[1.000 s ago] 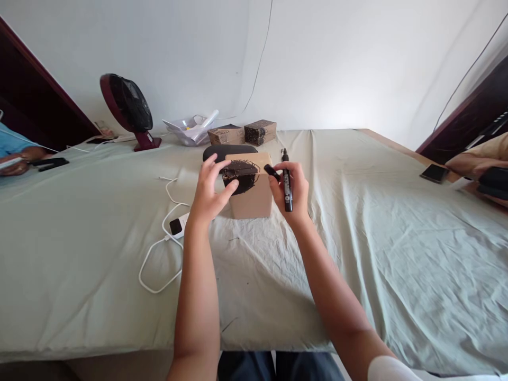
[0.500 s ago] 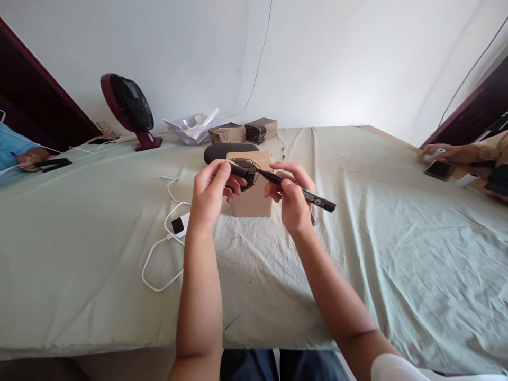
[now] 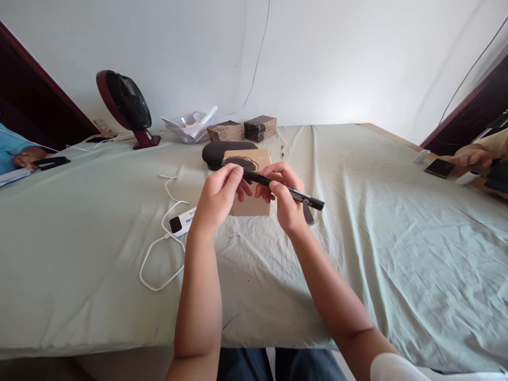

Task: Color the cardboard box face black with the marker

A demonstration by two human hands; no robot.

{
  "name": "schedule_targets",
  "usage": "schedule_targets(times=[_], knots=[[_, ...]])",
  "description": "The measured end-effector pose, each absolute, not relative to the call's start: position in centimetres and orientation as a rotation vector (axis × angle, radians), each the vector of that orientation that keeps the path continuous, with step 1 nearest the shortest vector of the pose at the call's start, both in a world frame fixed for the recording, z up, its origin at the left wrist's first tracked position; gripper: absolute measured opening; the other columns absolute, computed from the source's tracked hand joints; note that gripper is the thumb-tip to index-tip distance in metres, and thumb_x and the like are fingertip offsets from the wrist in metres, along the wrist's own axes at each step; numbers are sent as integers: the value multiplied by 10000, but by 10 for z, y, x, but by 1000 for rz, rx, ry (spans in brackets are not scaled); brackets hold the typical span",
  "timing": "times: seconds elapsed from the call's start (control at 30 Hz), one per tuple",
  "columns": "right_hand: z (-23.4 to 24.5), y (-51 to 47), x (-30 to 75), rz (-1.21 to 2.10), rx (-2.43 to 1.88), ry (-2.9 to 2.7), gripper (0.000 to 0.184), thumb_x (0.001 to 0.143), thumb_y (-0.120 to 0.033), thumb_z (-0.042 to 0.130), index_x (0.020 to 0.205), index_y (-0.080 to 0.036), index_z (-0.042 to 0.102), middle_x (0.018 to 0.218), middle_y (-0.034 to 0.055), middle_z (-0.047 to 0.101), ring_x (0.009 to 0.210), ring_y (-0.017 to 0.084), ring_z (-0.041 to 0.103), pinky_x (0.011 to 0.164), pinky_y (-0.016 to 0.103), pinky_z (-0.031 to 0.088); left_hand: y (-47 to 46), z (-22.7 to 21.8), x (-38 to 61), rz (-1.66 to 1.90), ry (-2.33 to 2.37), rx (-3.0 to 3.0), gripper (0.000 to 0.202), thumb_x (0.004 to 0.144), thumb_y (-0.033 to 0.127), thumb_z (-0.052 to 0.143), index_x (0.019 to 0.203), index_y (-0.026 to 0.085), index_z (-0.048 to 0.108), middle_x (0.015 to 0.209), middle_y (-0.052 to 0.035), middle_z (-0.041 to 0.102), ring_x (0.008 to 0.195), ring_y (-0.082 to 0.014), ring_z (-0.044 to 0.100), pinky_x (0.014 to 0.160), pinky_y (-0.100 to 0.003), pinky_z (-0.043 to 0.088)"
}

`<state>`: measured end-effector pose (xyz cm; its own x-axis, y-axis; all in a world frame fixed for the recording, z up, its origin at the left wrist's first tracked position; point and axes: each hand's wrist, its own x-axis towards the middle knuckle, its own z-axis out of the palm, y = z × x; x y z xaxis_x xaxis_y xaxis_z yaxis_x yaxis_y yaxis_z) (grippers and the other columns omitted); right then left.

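Between my two hands is a black marker [image 3: 313, 202], tilted down to the right. My right hand [image 3: 288, 198] grips its barrel between thumb and fingers. The marker's black cap [image 3: 249, 175] is pinched in my left hand [image 3: 220, 193], and it sits over the tip end, in line with the barrel. Behind my hands a brown cardboard box [image 3: 254, 205] stands on the cloth, with black scribble on its upper part. My fingers hide part of it. A dark flat object [image 3: 308, 214] shows partly behind my right wrist.
A black case [image 3: 216, 153] lies behind the box. Farther back are two scribbled cardboard boxes [image 3: 260, 129], a clear plastic basket [image 3: 190, 132] and a fan [image 3: 130, 106]. A white cable [image 3: 148, 256] and white device [image 3: 182, 222] lie left. Other people's hands [image 3: 29, 157] rest at both sides.
My hands have come closer together, and the marker's tip, bare before, is now inside the cap. At the right edge, another person's hand has let go of a small white object.
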<state>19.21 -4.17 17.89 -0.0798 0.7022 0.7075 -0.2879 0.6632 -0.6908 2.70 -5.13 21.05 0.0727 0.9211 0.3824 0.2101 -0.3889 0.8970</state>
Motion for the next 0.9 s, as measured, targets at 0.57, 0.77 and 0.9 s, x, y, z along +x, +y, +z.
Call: schedule_targets(times=[0.57, 0.77, 0.9], knots=[[167, -27, 189, 923, -539, -1376, 226, 1027, -366, 490, 909, -233, 630, 588, -52, 552, 522, 127, 465, 531, 259, 366, -48, 206, 37, 1017, 1329, 1947, 504, 1101, 551, 406, 792, 220, 626, 697, -16, 672, 676, -179, 606, 667, -310, 427], [148, -7, 196, 808, -708, -1055, 195, 989, -344, 479, 834, -253, 555, 582, -75, 415, 510, 122, 391, 516, 243, 309, -48, 206, 19, 590, 1530, 1947, 427, 1045, 544, 479, 786, 241, 632, 774, -11, 716, 718, -206, 639, 661, -320, 414], [140, 12, 217, 602, -808, -929, 96, 989, -341, 489, 915, -281, 474, 646, -86, 388, 542, 128, 386, 526, 241, 309, -46, 205, 6, 935, 1782, 1868, 356, 962, 531, 615, 763, 237, 643, 726, -4, 679, 667, -189, 596, 646, -323, 393]])
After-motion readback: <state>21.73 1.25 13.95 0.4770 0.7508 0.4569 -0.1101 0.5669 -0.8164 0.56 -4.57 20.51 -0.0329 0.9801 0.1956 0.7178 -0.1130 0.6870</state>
